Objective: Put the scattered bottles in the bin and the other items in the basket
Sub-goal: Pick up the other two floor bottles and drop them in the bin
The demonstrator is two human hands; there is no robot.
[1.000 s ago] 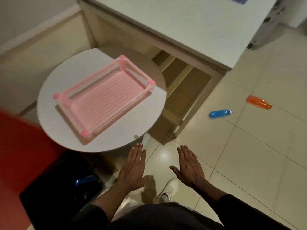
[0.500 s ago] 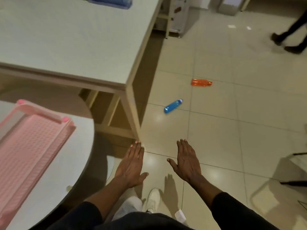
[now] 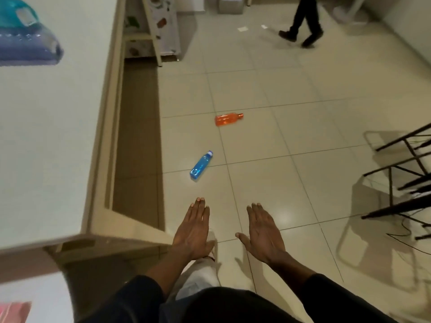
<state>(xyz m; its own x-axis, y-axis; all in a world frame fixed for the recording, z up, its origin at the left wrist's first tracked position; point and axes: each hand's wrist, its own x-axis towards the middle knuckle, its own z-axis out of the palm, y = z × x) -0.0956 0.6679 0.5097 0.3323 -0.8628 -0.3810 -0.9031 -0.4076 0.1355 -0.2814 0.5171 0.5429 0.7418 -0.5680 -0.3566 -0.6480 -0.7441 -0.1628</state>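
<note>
Your left hand and right hand are both flat, fingers straight, holding nothing; the blue bottle lies on the floor straight ahead of your left fingertips, cap slanting away rightward, the orange bottle farther beyond

Tiled floor bears blue bottle, orange bottle (both sideways).

Glossy beige tiled floor, a pale table left, black metal frames right.
</note>
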